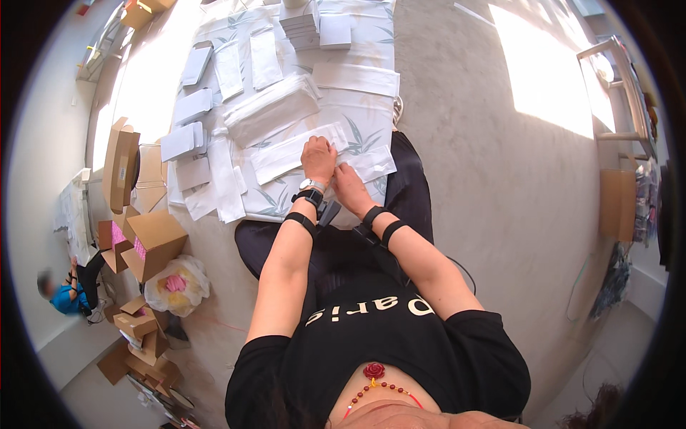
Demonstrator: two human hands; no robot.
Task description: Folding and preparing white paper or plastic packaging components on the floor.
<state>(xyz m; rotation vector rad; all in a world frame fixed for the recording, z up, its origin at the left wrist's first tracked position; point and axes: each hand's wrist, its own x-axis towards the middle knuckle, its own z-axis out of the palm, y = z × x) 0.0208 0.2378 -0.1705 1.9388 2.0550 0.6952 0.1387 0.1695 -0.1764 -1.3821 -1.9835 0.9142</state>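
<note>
pinching one white paper sleeve (296, 154), left hand (319, 159) and right hand (348, 182) each grip it closed.

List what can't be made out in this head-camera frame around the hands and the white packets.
- Left hand: fingertips rest on a long white packet; whether they pinch it is too small to tell.
- Right hand: palm side and anything under it are hidden by the hand itself.
- Stack of white packets: far end cut off by the top edge.
- Open cardboard boxes: contents mostly hidden by flaps.
- Sunlit floor patch: washed out by glare.
</note>
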